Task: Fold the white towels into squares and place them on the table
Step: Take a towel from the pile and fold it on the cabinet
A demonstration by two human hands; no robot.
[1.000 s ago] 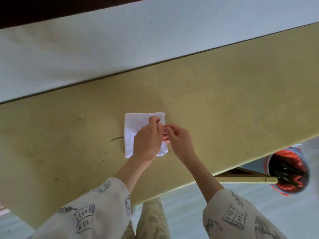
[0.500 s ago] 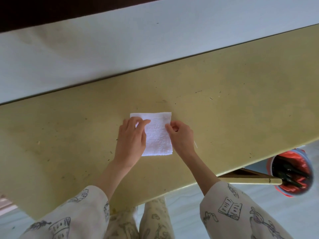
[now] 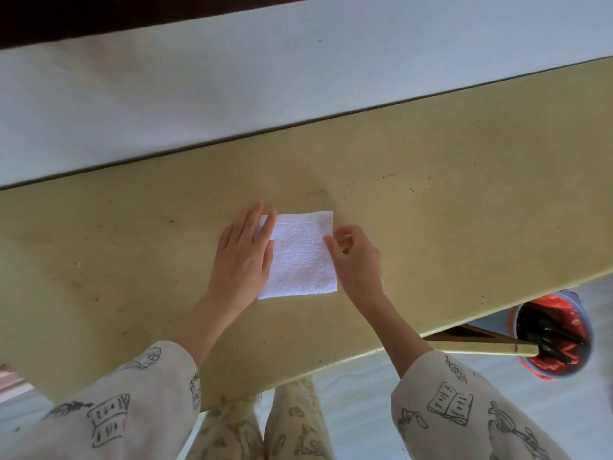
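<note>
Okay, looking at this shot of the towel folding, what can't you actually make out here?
Head view only:
- Left edge of the folded white terry towel: covered by the flat left hand.
- How many layers the towel has: only its top shows.
- Whether the right hand touches the towel: its curled fingers hide the contact.
- Contents of the red-lined round bin: dark, blurred, partly behind the yellow table.

No readable text or labels, book drawings on sleeves carry scribble marks, seemingly not letters

A pale wall backs the scene; a red-lined bin stands on light floor.
</note>
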